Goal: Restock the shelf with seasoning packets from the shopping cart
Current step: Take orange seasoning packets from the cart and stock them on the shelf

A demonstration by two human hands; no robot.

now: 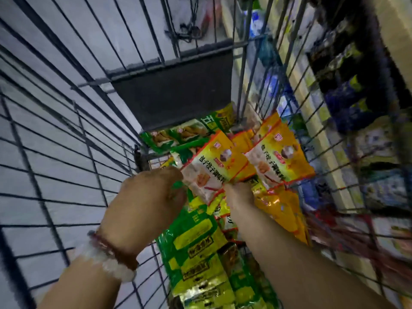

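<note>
Reaching down into the shopping cart (73, 121), I have both hands among the seasoning packets heaped along its floor. Green packets (196, 248) lie in a loose row from the near end up toward the dark panel (174, 94) at the far end, with more green ones (176, 137) tucked just below that panel. Orange packets (283, 208) are piled on the right side, against the wire wall.

My left hand (147, 201) is curled, its fingers (176, 175) bent round the lower left edge of an orange packet (214, 166) that is lifted and tilted above the heap. My right hand (239, 192) is mostly hidden under the packets; its fingers seem to pinch the bottom edge of a second orange packet (281, 159), raised just beside the first, but I cannot tell the grip exactly. The two raised packets touch or overlap at their near edges.

A beaded bracelet (109, 255) sits on my left wrist.

The left half of the cart holds nothing but wire, leaving open room there. Close outside the right wall runs the shelf (316, 121), crowded with blurred goods, its pale front edge running alongside the cart
</note>
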